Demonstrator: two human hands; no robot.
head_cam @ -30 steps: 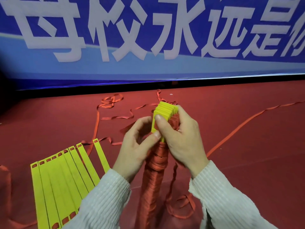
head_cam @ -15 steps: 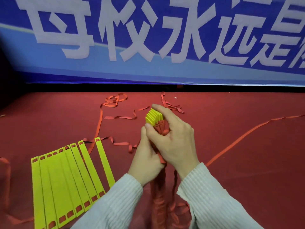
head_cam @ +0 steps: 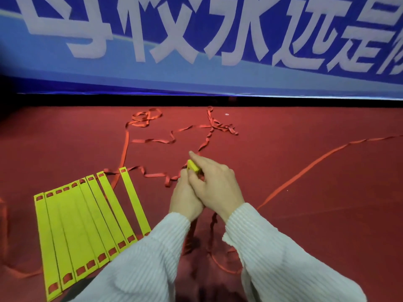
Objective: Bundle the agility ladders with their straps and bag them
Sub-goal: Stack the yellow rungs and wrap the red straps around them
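Both hands clamp one yellow rung bundle (head_cam: 193, 166): right hand (head_cam: 214, 185) over left hand (head_cam: 185, 198) (left largely hidden). Bundle sits just right of the flat rungs (head_cam: 87, 223), red straps (head_cam: 152, 141) beyond.

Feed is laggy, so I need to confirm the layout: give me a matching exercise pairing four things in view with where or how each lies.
Things:
1. stacked rungs
2. spread rungs
3. loose strap
4. banner

States:
A. laid side by side flat on the floor, left of the arms
B. hangs behind the floor, blue with white characters
C. gripped between the left hand and right hand
D. tangled across the red floor

Pairs: 1-C, 2-A, 3-D, 4-B
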